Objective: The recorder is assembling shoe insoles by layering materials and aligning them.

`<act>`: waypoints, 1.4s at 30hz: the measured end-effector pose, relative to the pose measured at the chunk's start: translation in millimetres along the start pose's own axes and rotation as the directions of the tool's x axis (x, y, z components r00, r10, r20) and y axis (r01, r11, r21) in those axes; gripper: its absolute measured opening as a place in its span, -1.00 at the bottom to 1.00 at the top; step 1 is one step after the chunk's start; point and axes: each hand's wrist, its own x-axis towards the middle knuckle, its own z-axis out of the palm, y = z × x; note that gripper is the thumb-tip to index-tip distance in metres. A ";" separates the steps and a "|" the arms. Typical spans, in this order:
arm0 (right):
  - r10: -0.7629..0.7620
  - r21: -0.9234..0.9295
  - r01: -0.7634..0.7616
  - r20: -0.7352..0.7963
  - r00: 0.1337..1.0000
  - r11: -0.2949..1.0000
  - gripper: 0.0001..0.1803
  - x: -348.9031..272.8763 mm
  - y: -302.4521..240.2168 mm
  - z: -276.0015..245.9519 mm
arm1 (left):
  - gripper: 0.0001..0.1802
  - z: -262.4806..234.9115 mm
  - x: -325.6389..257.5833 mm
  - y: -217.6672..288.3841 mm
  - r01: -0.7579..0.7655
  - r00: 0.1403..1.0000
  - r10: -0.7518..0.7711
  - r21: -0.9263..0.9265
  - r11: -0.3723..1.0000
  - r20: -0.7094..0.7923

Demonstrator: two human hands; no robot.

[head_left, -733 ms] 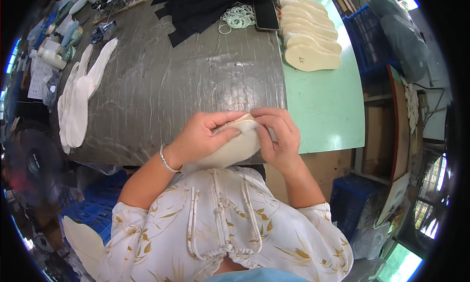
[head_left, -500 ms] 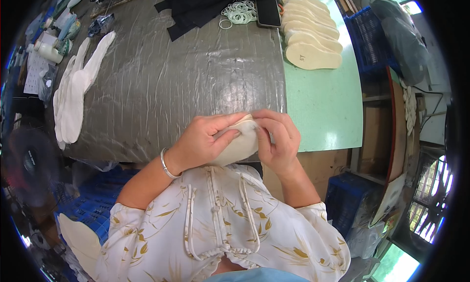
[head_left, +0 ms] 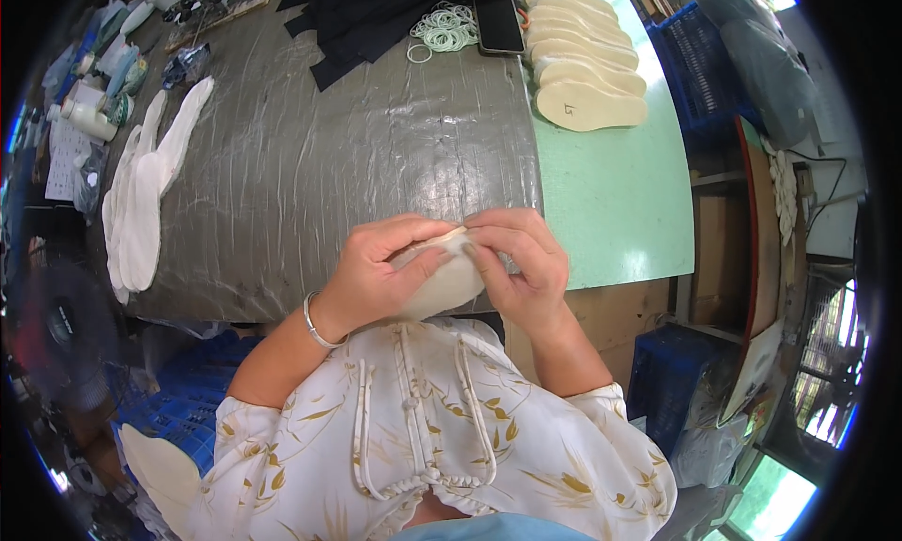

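A cream insole (head_left: 449, 289) is held between my two hands, just over the table's near edge and close to my body. My left hand (head_left: 378, 266) pinches its upper edge, with the thumb on the white face towards me. Against the same edge, the fingertips of my right hand (head_left: 526, 264) press close to the left ones. The fingers cover part of the insole's rim, and what they do at the edge is partly hidden.
Cream insoles (head_left: 592, 107) lie overlapped in a row on the green board (head_left: 620, 203). White insole-shaped pieces (head_left: 141, 226) are piled at the left. Farther back are black cloth (head_left: 376, 24), pale green rings (head_left: 446, 29) and a phone (head_left: 500, 24). Blue crates (head_left: 662, 381) stand below.
My right hand has shifted slightly left, and its thumb and fingers now sit closer to the left fingertips on the insole's edge. Both hands keep their hold. The view has shifted a little.
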 end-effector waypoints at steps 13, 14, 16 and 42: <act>0.031 0.157 -0.014 -0.102 0.994 0.988 -0.68 17.4 -15.5 -7.1 | -0.81 -16.0 -4.0 21.5 -0.121 0.973 0.129 0.051 0.991 -0.190; 0.020 0.147 -0.003 -0.111 0.994 0.989 -0.69 20.2 -18.7 -8.3 | -0.82 -14.6 -3.9 23.9 -0.131 0.972 0.136 0.039 0.991 -0.193; -0.008 0.133 0.025 -0.127 0.992 0.991 -0.71 23.7 -21.1 -7.2 | -0.82 -12.1 -5.7 27.7 -0.108 0.973 0.107 0.007 0.994 -0.202; 0.034 0.205 -0.021 -0.059 0.998 0.979 -0.85 41.8 -36.4 -3.2 | -0.84 -9.5 -1.4 33.2 -0.168 0.961 0.156 -0.034 0.985 -0.229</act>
